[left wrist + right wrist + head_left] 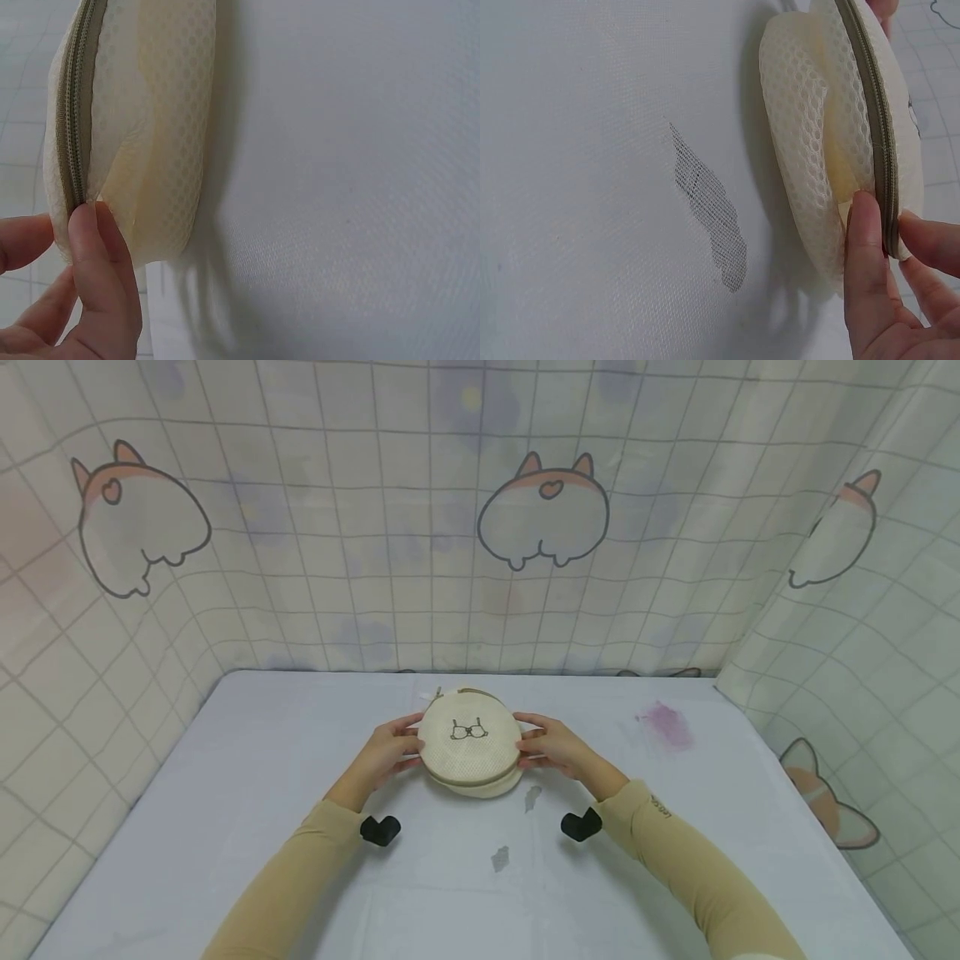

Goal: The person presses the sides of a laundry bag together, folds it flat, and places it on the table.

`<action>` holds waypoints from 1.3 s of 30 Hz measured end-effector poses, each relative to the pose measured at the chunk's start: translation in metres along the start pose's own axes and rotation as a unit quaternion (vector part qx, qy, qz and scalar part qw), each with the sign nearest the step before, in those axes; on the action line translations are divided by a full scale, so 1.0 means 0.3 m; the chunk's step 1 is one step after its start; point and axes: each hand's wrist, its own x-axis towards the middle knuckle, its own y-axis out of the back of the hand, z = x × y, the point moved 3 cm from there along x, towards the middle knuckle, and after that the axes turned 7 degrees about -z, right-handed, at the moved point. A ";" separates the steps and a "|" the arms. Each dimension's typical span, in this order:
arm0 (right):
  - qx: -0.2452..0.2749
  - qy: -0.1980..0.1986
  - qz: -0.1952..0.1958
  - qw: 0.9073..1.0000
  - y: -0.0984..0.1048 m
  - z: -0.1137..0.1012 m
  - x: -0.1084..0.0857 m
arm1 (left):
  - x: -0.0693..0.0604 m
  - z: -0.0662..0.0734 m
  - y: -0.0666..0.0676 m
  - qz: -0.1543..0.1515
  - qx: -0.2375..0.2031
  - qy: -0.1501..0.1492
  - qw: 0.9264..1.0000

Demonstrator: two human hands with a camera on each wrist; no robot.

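A round cream mesh laundry bag (467, 758) with a bra drawing (468, 729) on its lid is at the middle of the table. My left hand (384, 752) pinches its left edge between thumb and fingers, close to the zipper (73, 120). On the opposite edge, my right hand (557, 747) holds the rim the same way, with fingertips beside the zipper tape (883, 142). Both wrist views show the zipper closed along the visible stretch. Honeycomb mesh sides (791, 112) sag in folds below the lid. Something pale yellow shows through the mesh; its kind is unclear.
A white cloth (247, 793) covers the table, marked by grey patches (500, 858) and a pink stain (669, 725) at the back right. Checked curtains (337, 527) with cartoon animal prints enclose the back and both sides. Black heart-shaped pieces (381, 831) sit at both wrists.
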 end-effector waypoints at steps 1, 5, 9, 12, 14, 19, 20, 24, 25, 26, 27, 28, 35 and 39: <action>-0.004 -0.001 0.001 1.000 0.000 0.000 0.000 | 0.000 0.000 -0.001 0.000 0.000 -0.001 1.000; -0.015 -0.005 0.003 1.000 0.001 0.000 0.005 | -0.001 0.000 -0.002 -0.002 0.003 -0.005 1.000; -0.023 -0.006 0.003 1.000 0.002 0.002 0.011 | -0.002 -0.001 -0.001 -0.003 0.004 -0.009 1.000; -0.026 -0.008 0.004 1.000 0.006 0.003 0.012 | -0.002 -0.001 -0.003 -0.007 0.008 -0.011 1.000; -0.027 -0.008 0.005 1.000 0.007 0.003 0.012 | -0.002 0.000 -0.002 -0.009 0.007 -0.012 1.000; -0.034 -0.003 0.002 0.999 0.004 0.000 0.014 | -0.001 0.003 0.000 -0.010 0.009 -0.010 1.000; -0.035 -0.002 0.001 0.999 0.003 -0.001 0.014 | -0.002 0.004 0.001 -0.010 0.012 -0.010 1.000; -0.038 0.000 0.004 0.999 -0.004 -0.003 0.011 | -0.005 0.005 0.003 -0.006 0.015 -0.007 1.000; -0.038 0.001 0.005 0.999 -0.005 -0.004 0.010 | -0.005 0.004 0.003 -0.004 0.014 -0.008 1.000; -0.042 0.003 0.005 0.999 -0.007 -0.005 0.008 | -0.005 0.003 0.003 -0.002 0.013 -0.009 1.000; -0.043 0.004 0.006 0.999 -0.008 -0.006 0.006 | -0.005 0.001 0.003 0.000 0.012 -0.009 1.000; -0.046 0.005 0.006 0.999 -0.010 -0.007 0.005 | -0.004 -0.001 0.004 0.002 0.011 -0.010 1.000; -0.053 0.012 0.009 0.998 -0.016 -0.016 0.005 | 0.004 -0.010 0.005 0.015 0.017 -0.012 1.000; -0.057 0.016 0.009 0.998 -0.017 -0.021 0.005 | 0.011 -0.013 0.002 0.022 0.020 -0.013 0.999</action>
